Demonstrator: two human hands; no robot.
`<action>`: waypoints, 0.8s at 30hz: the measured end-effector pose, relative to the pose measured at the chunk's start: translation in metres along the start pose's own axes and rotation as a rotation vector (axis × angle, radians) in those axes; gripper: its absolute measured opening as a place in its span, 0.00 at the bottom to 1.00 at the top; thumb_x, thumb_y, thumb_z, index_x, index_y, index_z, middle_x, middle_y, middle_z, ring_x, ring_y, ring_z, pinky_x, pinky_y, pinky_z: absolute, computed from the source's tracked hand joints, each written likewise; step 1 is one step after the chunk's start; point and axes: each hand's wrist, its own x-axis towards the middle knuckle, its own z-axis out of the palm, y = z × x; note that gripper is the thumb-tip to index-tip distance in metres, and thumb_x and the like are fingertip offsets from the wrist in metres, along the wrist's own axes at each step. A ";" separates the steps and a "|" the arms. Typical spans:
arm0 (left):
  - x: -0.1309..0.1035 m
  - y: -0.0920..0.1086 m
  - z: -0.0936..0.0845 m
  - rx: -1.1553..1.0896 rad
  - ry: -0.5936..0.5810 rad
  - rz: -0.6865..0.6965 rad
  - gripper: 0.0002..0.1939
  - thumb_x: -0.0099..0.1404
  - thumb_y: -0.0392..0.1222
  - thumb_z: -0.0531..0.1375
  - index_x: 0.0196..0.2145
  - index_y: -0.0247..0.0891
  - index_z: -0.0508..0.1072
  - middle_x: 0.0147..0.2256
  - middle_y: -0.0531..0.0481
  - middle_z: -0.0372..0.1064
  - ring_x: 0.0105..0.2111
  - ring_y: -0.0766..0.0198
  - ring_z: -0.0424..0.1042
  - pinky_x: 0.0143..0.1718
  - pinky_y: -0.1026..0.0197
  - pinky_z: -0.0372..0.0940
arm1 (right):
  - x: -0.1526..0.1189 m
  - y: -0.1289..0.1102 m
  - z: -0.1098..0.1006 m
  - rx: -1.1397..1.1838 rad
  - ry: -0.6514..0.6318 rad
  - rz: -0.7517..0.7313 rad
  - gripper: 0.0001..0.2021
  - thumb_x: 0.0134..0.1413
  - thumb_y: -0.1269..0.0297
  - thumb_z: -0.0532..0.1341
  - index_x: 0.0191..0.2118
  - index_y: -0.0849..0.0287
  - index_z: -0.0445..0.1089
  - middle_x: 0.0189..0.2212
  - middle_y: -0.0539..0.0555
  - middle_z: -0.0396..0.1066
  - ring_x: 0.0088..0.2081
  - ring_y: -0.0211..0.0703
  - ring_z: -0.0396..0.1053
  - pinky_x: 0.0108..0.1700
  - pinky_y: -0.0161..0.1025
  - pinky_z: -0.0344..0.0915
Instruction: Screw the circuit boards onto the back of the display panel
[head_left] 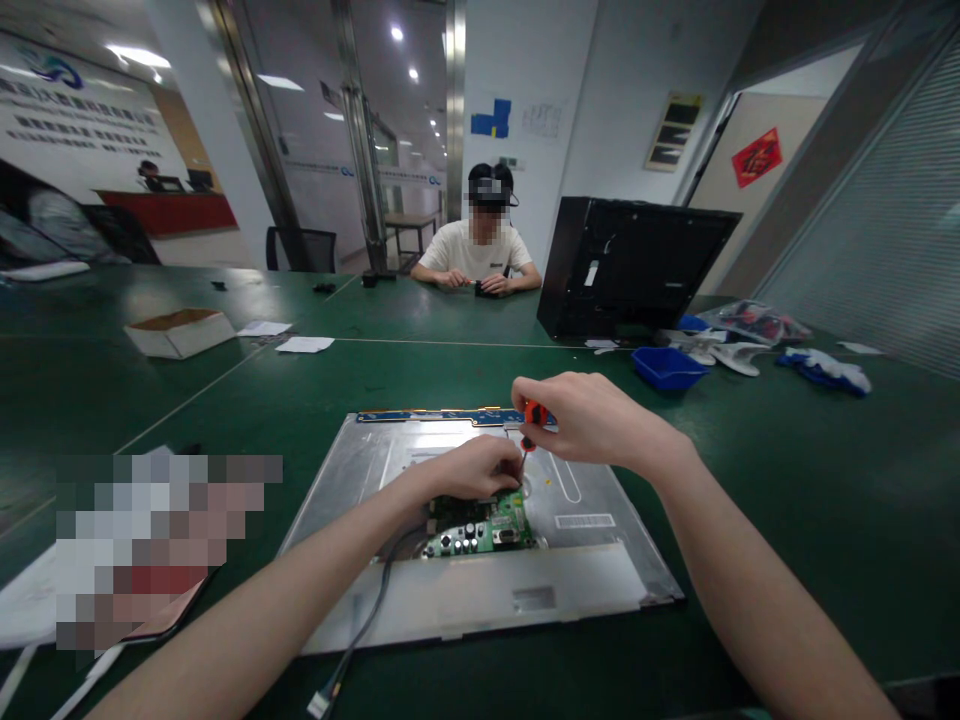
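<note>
A metal-backed display panel (600, 560) lies flat on the green table in front of me. On it sits a green circuit board (487, 530) with several capacitors, partly covered by my left hand. My right hand (581, 415) grips a red and black screwdriver (534, 412), its shaft pointing down at the board's upper right corner. Close to the screwdriver tip, my left hand (484, 466) has its fingers pinched together; whatever they hold is hidden. A dark cable (382, 590) with a white plug runs from the board over the panel's front edge. Along the back edge is a blue circuit strip (420, 416).
A large black monitor casing (637, 270) stands at the back right. Beside it are a blue tray (667, 368), white parts and gloves (825, 370). An open box (180, 332) and papers lie at left. Across the table sits another person (480, 250), hands on small objects.
</note>
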 end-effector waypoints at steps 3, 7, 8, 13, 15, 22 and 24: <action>0.000 0.001 0.000 -0.004 -0.005 -0.008 0.05 0.56 0.29 0.60 0.33 0.34 0.72 0.31 0.50 0.72 0.31 0.64 0.69 0.33 0.65 0.61 | 0.000 0.000 -0.001 0.009 -0.003 -0.002 0.07 0.54 0.61 0.55 0.39 0.54 0.62 0.30 0.50 0.71 0.29 0.40 0.65 0.27 0.36 0.45; 0.000 0.001 -0.001 -0.001 -0.008 -0.008 0.05 0.56 0.29 0.61 0.32 0.34 0.72 0.31 0.50 0.72 0.31 0.64 0.69 0.33 0.65 0.61 | 0.000 -0.001 0.000 0.020 -0.010 -0.004 0.06 0.54 0.61 0.55 0.39 0.53 0.62 0.30 0.50 0.72 0.30 0.40 0.65 0.27 0.36 0.46; 0.000 0.001 -0.001 0.000 -0.008 -0.008 0.05 0.56 0.30 0.61 0.32 0.34 0.73 0.31 0.50 0.72 0.31 0.64 0.69 0.33 0.65 0.61 | 0.000 -0.001 0.000 0.023 -0.011 -0.005 0.06 0.54 0.61 0.55 0.39 0.53 0.62 0.30 0.50 0.72 0.30 0.40 0.65 0.27 0.35 0.46; 0.000 0.000 0.000 0.007 0.005 -0.001 0.04 0.56 0.31 0.61 0.32 0.34 0.73 0.31 0.50 0.72 0.31 0.64 0.69 0.33 0.65 0.61 | -0.002 0.000 -0.002 0.067 -0.021 -0.019 0.07 0.52 0.64 0.56 0.39 0.53 0.62 0.31 0.50 0.72 0.30 0.39 0.65 0.27 0.35 0.47; 0.000 -0.001 0.000 0.009 0.011 0.006 0.04 0.56 0.31 0.62 0.32 0.34 0.73 0.31 0.50 0.72 0.31 0.63 0.70 0.33 0.64 0.61 | -0.003 0.000 -0.002 0.082 -0.020 -0.029 0.09 0.51 0.66 0.57 0.40 0.53 0.61 0.32 0.49 0.72 0.30 0.39 0.65 0.28 0.35 0.48; 0.000 0.000 0.000 -0.012 -0.016 0.015 0.05 0.57 0.31 0.61 0.34 0.34 0.74 0.32 0.50 0.73 0.32 0.64 0.70 0.34 0.65 0.61 | 0.000 0.001 0.000 -0.005 -0.007 0.013 0.10 0.56 0.52 0.56 0.37 0.52 0.65 0.29 0.50 0.71 0.29 0.40 0.64 0.27 0.36 0.45; 0.000 0.000 0.000 -0.015 -0.016 0.019 0.05 0.57 0.31 0.61 0.33 0.34 0.74 0.31 0.50 0.72 0.32 0.63 0.70 0.34 0.65 0.61 | 0.001 0.000 0.001 -0.012 -0.003 0.012 0.08 0.57 0.55 0.55 0.38 0.52 0.65 0.28 0.49 0.71 0.29 0.39 0.64 0.27 0.36 0.45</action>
